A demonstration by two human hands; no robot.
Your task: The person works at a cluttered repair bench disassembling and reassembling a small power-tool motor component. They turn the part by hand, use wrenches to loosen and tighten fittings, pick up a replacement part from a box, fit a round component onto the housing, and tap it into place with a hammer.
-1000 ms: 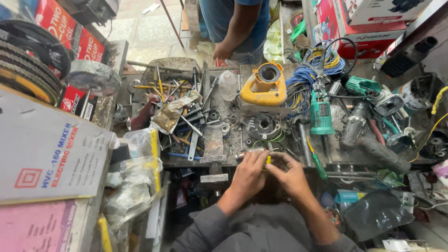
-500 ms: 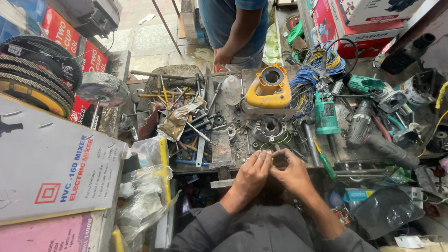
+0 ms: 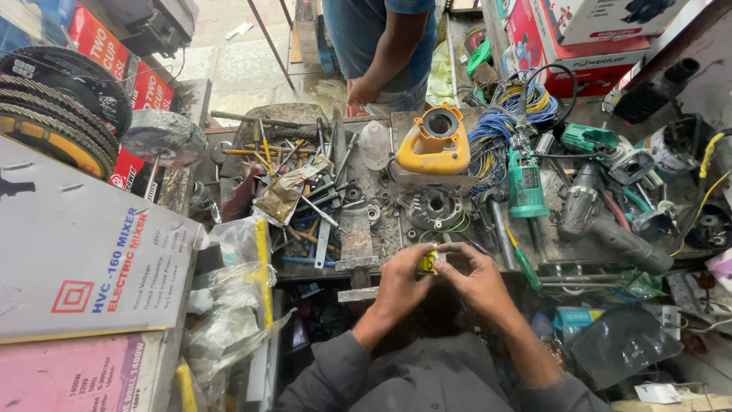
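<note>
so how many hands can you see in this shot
3: the left hand and right hand meet on a small yellow part; another person's hand hangs behind the bench. Their other hand is hidden.

Small yellow plastic part [image 3: 427, 262]: pinched between fingertips of both hands, held just above the cluttered counter's [image 3: 358, 236] near edge.

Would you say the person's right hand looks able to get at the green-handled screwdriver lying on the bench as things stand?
Probably yes. The green-handled screwdriver lies just beside the right hand with nothing over it, though that hand and the left hand are both pinching a small yellow part, which would need releasing.
</note>
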